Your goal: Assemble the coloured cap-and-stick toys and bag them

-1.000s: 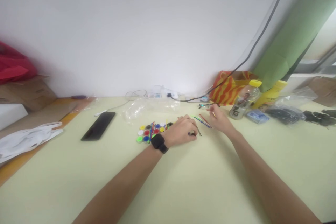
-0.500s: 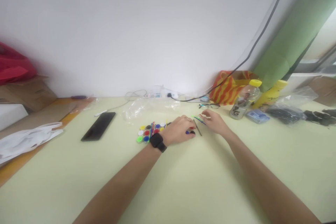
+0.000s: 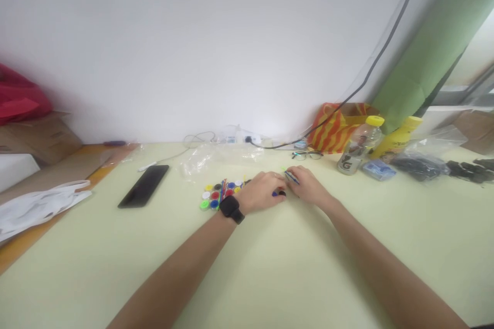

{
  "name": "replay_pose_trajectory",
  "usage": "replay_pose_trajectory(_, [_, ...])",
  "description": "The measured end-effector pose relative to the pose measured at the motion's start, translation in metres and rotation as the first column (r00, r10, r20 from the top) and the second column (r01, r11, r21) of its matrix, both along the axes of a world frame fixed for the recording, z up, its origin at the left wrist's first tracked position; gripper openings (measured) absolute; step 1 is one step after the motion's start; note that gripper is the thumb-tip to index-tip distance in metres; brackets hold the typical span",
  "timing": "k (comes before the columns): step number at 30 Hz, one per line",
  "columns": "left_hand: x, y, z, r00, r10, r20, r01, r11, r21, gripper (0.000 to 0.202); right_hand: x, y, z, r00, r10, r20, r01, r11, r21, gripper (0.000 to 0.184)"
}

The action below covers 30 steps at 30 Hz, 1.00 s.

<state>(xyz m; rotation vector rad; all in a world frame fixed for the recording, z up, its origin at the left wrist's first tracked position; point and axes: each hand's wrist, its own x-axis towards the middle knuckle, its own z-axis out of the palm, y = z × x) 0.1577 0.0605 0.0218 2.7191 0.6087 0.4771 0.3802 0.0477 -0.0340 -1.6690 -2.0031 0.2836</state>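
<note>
Small paint pots (image 3: 214,196) with coloured lids stand in joined rows on the pale green table, with thin coloured sticks (image 3: 223,191), possibly paintbrushes, lying across them. My left hand (image 3: 263,193), a black watch on its wrist, lies over the right part of the pots. Its fingers and thumb curl around the end, where blue and black lids (image 3: 282,194) show. Close beside it, my right hand (image 3: 309,186) has its fingers bent together. A thin blue paintbrush (image 3: 292,177) with a green tip shows against those fingers. My right hand covers most of a dark stick underneath.
Left of the pots lies a black phone (image 3: 143,186). Clear plastic wrap (image 3: 204,159), a cable and eyeglasses (image 3: 307,154) are along the wall. To the right stand a clear bottle (image 3: 355,149) and a yellow bottle (image 3: 399,139), near a blue packet (image 3: 378,169).
My right hand has moved left, up to my left hand, and its fingers have closed in. The dark stick on the table is now mostly hidden. My left hand stays in place.
</note>
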Motion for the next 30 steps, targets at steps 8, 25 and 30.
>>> replay_pose_trajectory(8, [0.001, 0.0, -0.002, 1.0, -0.002, 0.003, 0.002, 0.999, 0.039, 0.008, -0.009, -0.008, 0.014, 0.999, 0.009, -0.033, -0.01, 0.998, -0.058, 0.015])
replay_pose_trajectory(25, [-0.048, 0.044, 0.011, 0.96, 0.28, -0.023, -0.28, 0.959, -0.041, 0.034, -0.003, -0.01, 0.034, 0.987, -0.066, -0.145, 0.045, 0.988, -0.148, 0.01])
replay_pose_trajectory(30, [-0.038, 0.041, -0.001, 0.974, 0.224, -0.048, -0.225, 0.974, -0.03, 0.031, -0.012, -0.013, 0.032, 0.98, 0.027, -0.199, -0.064, 0.981, -0.181, 0.011])
